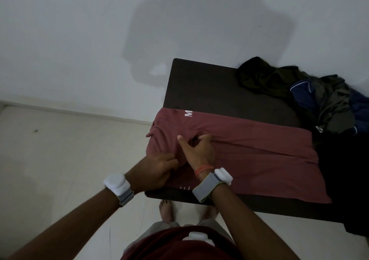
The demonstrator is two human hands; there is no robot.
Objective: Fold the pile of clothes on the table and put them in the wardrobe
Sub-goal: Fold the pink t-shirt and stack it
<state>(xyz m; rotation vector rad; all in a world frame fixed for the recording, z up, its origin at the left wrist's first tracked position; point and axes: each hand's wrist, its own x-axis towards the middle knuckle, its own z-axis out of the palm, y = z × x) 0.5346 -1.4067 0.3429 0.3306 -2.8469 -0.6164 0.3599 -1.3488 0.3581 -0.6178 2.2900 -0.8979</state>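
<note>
Chest sensor [196, 237] and wrist bands [205, 188] are closest, w/ both arms stretched toward 12 o'clock. Left hand [159, 168] grips the left end of the red garment [249, 150], fingers curled into the cloth. Right hand [199, 150], just beside it at 2 o'clock, pinches a ridge of fabric, thumb out. The garment lies across the near part of the dark table [199, 84]; the unfolded pile of clothes [319, 100] is at 2 o'clock, far corner. Advice: pull the end taut, align edges, smooth the centre crease before folding over, so no wrinkle gets locked in. Wardrobe not in view.
</note>
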